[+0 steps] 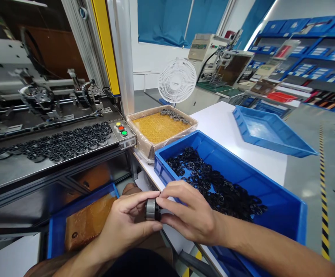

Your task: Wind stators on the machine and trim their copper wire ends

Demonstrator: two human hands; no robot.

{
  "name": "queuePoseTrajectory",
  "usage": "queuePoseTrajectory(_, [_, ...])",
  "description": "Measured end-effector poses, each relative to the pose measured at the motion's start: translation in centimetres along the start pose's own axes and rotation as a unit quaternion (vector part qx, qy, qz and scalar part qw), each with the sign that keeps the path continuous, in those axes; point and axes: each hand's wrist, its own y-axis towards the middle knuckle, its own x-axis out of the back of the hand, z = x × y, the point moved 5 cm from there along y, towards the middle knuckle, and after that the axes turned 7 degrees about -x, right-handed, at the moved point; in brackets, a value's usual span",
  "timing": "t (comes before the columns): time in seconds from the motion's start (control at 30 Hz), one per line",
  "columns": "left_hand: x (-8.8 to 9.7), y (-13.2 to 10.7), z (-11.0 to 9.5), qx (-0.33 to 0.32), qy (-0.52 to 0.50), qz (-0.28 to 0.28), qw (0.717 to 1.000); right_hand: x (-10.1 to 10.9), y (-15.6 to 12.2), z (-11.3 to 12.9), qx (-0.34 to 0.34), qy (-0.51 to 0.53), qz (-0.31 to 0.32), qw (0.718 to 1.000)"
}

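You have a small round part (152,209) pinched between both hands, low in the middle of the view and in front of the near corner of the bin (256,177). It is grey on its left side and black on its right.

Your left hand (127,223) grips it from the left: the fingers (140,197) curl over the top and the thumb presses in below. Your right hand (187,215) closes on it from the right, its fingertips meeting the part's black side. Both sets of fingers are narrow and tight on the part, which is held up off the surface (228,123).

The blue bin lies just behind your right hand and holds a heap of black rings (213,184). Beyond it, touching its far corner, is a cardboard box (144,144) lined with plastic; it is filled with something yellow, and a few more rings (174,114) lie along its far edge. A blue tray (268,132) sits farther right on the same surface, and a white fan (177,80) stands behind the box.

To your left, a machine shelf (17,171) carries rows of black rings (69,144), with three coloured buttons (120,129) at its right end. Below it, beside your left wrist, is a lower blue bin (58,227) with an amber bag (89,221) in it.
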Motion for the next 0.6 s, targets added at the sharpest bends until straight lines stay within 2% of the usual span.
queuePoseTrajectory(0.13, [0.2,-0.2,0.2,0.024,0.016,0.015,0.999,0.1,-0.1,0.3,0.037,-0.023,0.012,0.999])
queuePoseTrajectory(0.27, [-0.1,-0.2,0.4,0.046,-0.023,0.031,0.998,-0.1,-0.3,0.5,0.048,-0.023,0.023,0.998])
queuePoseTrajectory(0.37, [-0.3,-0.1,0.5,0.044,-0.016,0.041,0.998,-0.3,-0.2,0.8,0.05,-0.019,0.026,0.998])
queuePoseTrajectory(0.53, [-0.2,-0.6,0.5,0.027,0.027,0.053,0.998,0.0,0.1,0.6,0.012,0.01,0.003,1.0])
queuePoseTrajectory(0.6, [-0.1,-1.1,0.6,0.037,0.037,0.065,0.997,0.1,0.3,-0.2,-0.036,0.062,0.003,0.997])
